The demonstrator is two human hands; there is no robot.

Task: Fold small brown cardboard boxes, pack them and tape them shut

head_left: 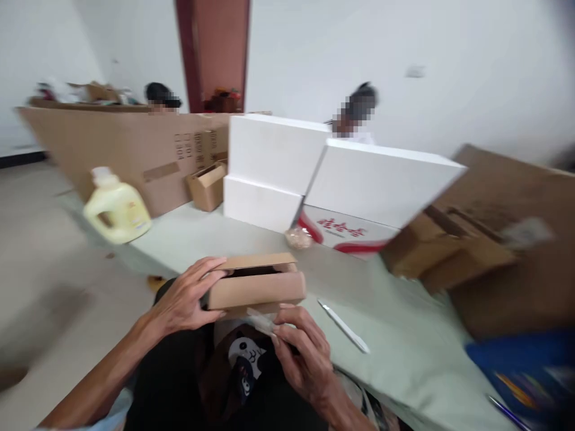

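A small brown cardboard box [258, 288] is held above my lap, near the table edge, with a flap raised and a dark gap along its top. My left hand [188, 294] grips its left end, fingers on top and thumb below. Just under the box's front, my right hand [303, 347] pinches a strip of clear tape [261, 321]. The strip's far end lies close to the box's lower edge; whether it touches is unclear. To the right of the box, a slim white craft knife [344, 326] lies on the table.
Pale green cloth covers the table [404, 335]. White boxes [278, 149] and large cardboard [126, 155] stand across its back. A yellow jug [117, 206] is at left, a clear-wrapped bundle [299, 237] in the middle, open cartons [444, 242] and a pen [507, 413] at right. Two people sit beyond.
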